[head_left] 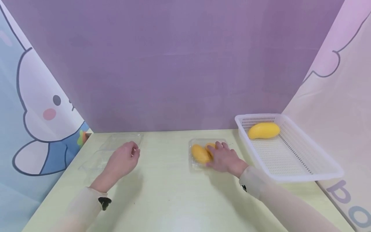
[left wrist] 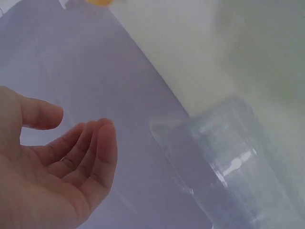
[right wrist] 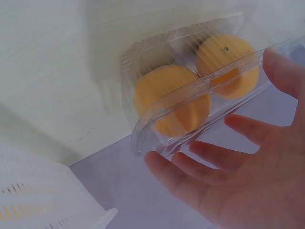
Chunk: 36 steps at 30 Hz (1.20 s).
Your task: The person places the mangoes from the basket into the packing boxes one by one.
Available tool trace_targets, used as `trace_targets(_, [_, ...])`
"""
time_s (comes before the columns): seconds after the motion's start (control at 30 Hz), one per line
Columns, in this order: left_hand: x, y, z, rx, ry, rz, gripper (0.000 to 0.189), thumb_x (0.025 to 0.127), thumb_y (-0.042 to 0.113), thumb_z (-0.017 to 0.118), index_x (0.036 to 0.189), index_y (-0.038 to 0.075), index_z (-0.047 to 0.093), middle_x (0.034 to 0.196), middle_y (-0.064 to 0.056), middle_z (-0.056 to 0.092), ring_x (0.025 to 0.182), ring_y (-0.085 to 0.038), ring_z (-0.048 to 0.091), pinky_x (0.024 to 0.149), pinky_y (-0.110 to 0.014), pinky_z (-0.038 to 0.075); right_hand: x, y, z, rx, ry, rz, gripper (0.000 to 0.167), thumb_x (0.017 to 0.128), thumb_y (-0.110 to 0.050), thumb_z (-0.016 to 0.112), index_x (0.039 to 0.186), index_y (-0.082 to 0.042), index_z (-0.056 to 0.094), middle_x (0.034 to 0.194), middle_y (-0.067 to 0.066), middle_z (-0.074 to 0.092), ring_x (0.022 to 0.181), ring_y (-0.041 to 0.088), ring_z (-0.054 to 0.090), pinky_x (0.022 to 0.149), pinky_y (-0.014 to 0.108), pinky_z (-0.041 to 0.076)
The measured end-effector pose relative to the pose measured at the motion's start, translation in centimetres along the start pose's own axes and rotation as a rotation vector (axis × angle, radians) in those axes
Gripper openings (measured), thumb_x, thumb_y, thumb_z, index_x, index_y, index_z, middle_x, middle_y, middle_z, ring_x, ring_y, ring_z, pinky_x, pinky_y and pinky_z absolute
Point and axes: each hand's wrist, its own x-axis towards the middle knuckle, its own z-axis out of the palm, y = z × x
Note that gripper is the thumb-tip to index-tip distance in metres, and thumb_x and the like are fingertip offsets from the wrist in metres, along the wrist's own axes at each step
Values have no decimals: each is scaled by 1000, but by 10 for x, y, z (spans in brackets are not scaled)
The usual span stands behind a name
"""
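Note:
A clear plastic clamshell box (head_left: 192, 165) holds two orange-yellow mangoes (head_left: 200, 154) near the middle of the table. Its hinged lid (right wrist: 162, 112) stands tilted over the fruit in the right wrist view. My right hand (head_left: 224, 158) reaches over the box from the right. Its fingers (right wrist: 209, 155) are spread along the far side of the lid, and the thumb is at the lid's edge. On the left, my left hand (head_left: 124, 158) hovers with loosely curled fingers and nothing in it. Beside it lies an empty clear plastic box (left wrist: 233, 162).
A white perforated basket (head_left: 292, 178) stands at the right with one yellow mango (head_left: 263, 130) inside. Behind the table (head_left: 165, 193) rises a purple backdrop (head_left: 174, 64). Printed cloth panels flank both sides.

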Motion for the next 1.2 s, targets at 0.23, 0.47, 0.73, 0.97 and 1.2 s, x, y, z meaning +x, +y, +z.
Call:
trace_targets(0.23, [5, -24, -15, 123, 45, 32, 27, 99, 16, 51, 108, -8, 61, 100, -24, 63, 80, -35, 63, 66, -52, 55, 8, 7, -3, 3, -12, 19, 72, 91, -46, 69, 151, -14, 45, 140, 21, 48, 128, 45, 43, 91, 67, 47])
trace_targets(0.47, [9, -53, -26, 191, 36, -13, 34, 100, 16, 46, 115, -12, 57, 108, -32, 59, 90, -46, 62, 68, -60, 54, 16, 12, -4, 1, -30, 37, 71, 91, -46, 69, 151, -16, 46, 141, 21, 48, 129, 45, 42, 95, 68, 45])
trace_targets(0.73, [7, -85, -33, 358, 58, -6, 23, 98, 13, 53, 95, -10, 54, 80, -20, 52, 65, -31, 49, 52, -42, 47, 24, 16, -7, 13, -51, 54, 71, 93, -43, 69, 153, -15, 43, 145, 21, 45, 131, 44, 41, 97, 66, 44])
trace_targets(0.97, [6, -111, -39, 379, 43, -44, 26, 99, 14, 51, 88, -9, 52, 78, -21, 50, 62, -32, 50, 48, -45, 46, 31, 20, -8, 13, -58, 74, 73, 93, -44, 68, 154, -14, 41, 142, 21, 45, 129, 42, 41, 96, 65, 44])
trace_targets(1.2, [0, -139, -44, 286, 43, -120, 29, 99, 13, 45, 92, -14, 53, 80, -27, 53, 63, -39, 52, 50, -51, 44, 36, 21, -10, 15, -62, 76, 72, 94, -41, 67, 155, -14, 40, 143, 21, 45, 131, 42, 40, 96, 63, 46])
